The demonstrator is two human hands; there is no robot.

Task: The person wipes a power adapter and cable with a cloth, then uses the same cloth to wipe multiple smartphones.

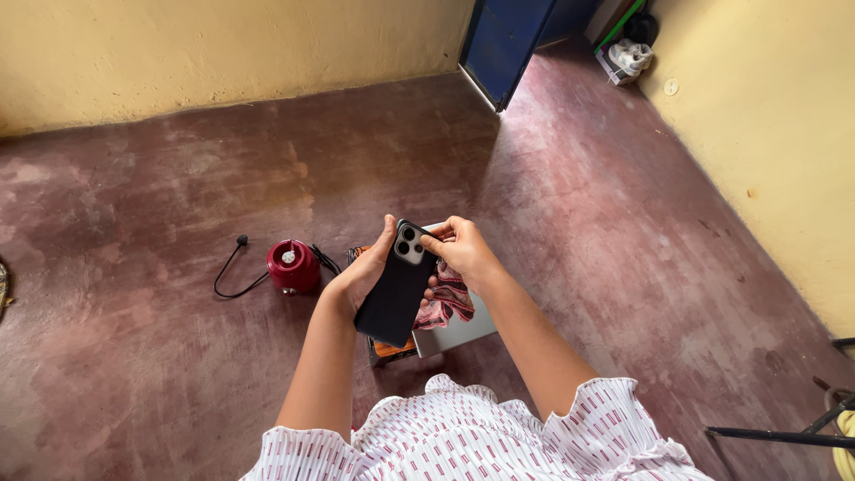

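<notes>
Left grip (363,278): we see it clamped around the phone (398,287), palm under its back edge.
Right grip (461,249): closed, fingertips pinching the phone's top corner by the lenses.
Phone axis: long axis tilts from upper right down to lower left, lens end nearer the right grip.
Beneath the grips: striped cloth (448,303) on a grey slab (463,331).
Left of the grips: red jar (292,265) with cord (233,267) on the floor (160,347).
Beyond: blue door (503,36).
</notes>
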